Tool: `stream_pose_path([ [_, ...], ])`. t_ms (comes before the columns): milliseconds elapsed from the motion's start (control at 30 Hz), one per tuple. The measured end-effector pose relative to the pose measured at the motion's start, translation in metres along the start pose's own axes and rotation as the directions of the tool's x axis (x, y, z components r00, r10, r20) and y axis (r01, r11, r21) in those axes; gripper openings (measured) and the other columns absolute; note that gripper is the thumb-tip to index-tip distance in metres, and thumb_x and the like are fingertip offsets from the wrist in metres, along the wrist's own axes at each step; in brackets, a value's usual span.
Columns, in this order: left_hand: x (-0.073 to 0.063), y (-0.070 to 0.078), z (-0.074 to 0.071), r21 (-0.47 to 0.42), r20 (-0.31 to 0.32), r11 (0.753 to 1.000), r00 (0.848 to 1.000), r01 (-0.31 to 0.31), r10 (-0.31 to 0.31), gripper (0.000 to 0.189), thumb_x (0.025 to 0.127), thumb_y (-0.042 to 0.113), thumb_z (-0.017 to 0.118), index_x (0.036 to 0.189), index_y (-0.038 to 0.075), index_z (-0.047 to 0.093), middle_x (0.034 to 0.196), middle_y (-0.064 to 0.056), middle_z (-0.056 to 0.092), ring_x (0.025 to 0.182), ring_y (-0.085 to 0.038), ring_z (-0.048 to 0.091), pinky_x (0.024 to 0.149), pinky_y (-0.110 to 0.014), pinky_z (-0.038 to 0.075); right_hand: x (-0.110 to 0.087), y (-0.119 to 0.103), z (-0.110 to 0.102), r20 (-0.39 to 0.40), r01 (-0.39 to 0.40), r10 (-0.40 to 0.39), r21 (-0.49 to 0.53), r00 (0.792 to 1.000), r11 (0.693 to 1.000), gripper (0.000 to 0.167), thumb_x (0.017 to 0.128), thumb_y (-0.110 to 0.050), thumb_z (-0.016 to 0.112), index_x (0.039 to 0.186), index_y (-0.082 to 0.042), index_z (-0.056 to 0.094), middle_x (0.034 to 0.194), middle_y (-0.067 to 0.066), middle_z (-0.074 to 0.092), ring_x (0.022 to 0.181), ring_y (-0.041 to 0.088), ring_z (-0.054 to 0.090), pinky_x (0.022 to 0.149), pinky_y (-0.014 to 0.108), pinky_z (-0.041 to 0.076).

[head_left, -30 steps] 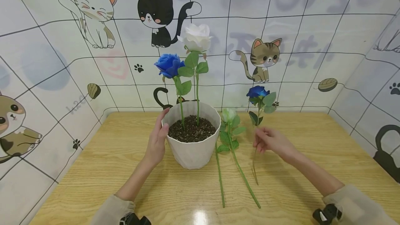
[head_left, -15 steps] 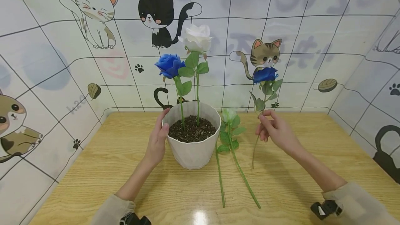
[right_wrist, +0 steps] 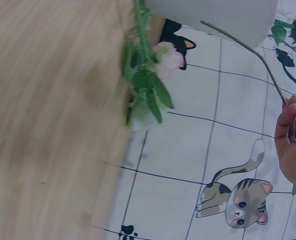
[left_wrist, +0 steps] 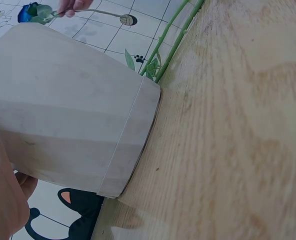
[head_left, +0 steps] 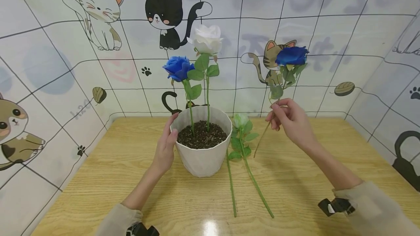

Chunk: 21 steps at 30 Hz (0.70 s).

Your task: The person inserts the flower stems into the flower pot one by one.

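Note:
A white faceted flower pot (head_left: 201, 161) of dark soil (head_left: 201, 139) stands on the table. In it stand a blue rose (head_left: 178, 69) and a taller white rose (head_left: 207, 40), both upright. My left hand (head_left: 165, 148) holds the pot's left side, thumb on the near side and fingers round toward the back. To the right of the pot, my right hand (head_left: 290, 119) pinches the stem of another blue rose (head_left: 291, 56) below its leaves. That rose is raised and tilted, its bloom up to the right; the bare stem end (right_wrist: 238, 42) shows in the right wrist view.
Two stems with leaves lie on the wooden table (head_left: 131, 170) just right of the pot; a pale rose bloom (head_left: 241, 120) shows at their far end. Behind the table is a wall covering (head_left: 223, 6) with grid lines and cartoon cats.
My right hand has lifted the blue rose up and to the right, and its stem end has swung left toward the pot. My left hand and the pot have stayed put.

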<state>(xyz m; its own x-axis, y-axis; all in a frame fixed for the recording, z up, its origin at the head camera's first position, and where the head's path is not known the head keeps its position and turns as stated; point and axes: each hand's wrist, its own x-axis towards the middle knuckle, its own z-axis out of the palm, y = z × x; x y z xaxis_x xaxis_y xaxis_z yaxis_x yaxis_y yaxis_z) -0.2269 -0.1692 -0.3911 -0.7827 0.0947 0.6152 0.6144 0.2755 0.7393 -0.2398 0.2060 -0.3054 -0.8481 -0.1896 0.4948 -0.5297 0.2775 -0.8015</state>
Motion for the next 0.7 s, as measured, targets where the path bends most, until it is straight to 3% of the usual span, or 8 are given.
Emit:
stream_pose_path([
  [367, 0.0, 0.0, 0.0, -0.005, 0.001, 1.0, 1.0, -0.007, 0.007, 0.053, 0.107, 0.028, 0.03, 0.158, 0.014, 0.032, 0.162, -0.004, 0.032, 0.149, -0.024, 0.025, 0.115, -0.056, 0.022, 0.02, -0.027, 0.004, -0.082, 0.06, -0.043, 0.22, 0.996, 0.974, 0.023, 0.106, -0.02, 0.052, 0.108, 0.003, 0.052, 0.076, 0.013, 0.07, 0.056, 0.022, 0.061, 0.054, 0.025, 0.052],
  [700, -0.001, 0.002, -0.001, -0.014, 0.001, 1.0, 1.0, -0.005, 0.005, 0.053, 0.107, 0.029, 0.03, 0.158, 0.015, 0.032, 0.162, -0.002, 0.032, 0.149, -0.022, 0.024, 0.115, -0.055, 0.022, 0.034, -0.048, 0.007, -0.182, 0.172, -0.123, 0.283, 0.976, 0.944, 0.021, 0.108, -0.021, 0.048, 0.102, -0.001, 0.052, 0.078, 0.014, 0.069, 0.056, 0.021, 0.061, 0.055, 0.026, 0.052],
])
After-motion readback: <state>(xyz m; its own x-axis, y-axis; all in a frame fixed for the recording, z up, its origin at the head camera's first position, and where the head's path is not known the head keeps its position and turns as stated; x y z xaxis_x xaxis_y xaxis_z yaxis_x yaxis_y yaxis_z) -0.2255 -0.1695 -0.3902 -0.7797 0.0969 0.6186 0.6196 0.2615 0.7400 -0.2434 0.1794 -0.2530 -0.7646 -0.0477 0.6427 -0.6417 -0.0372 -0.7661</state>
